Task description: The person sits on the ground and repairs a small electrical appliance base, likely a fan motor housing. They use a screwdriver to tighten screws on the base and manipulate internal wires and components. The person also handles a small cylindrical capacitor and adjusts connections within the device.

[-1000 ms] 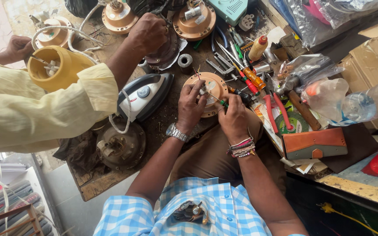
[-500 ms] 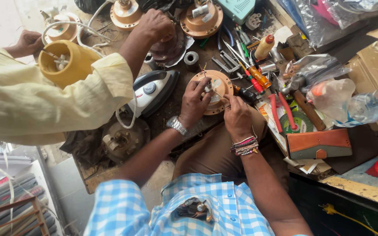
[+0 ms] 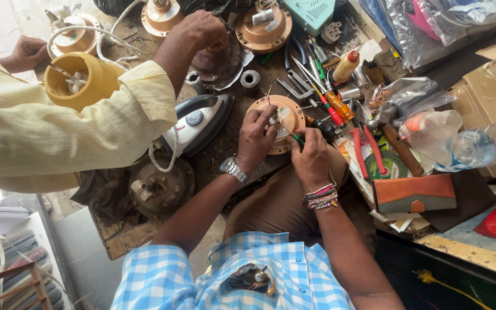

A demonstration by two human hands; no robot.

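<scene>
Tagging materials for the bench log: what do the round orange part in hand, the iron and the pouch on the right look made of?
Orange part: looks like moulded plastic, matt, evenly coloured; could be painted metal.
Iron: glossy white and dark plastic shell, with highlights on the curves; soleplate hidden.
Pouch: leather or imitation, matt tan, with a folded flap and tab.

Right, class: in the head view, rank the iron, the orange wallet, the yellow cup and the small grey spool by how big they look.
1. iron
2. orange wallet and yellow cup: too alike to rank, and a sleeve hides part of the cup.
3. grey spool, clearly smallest.
</scene>
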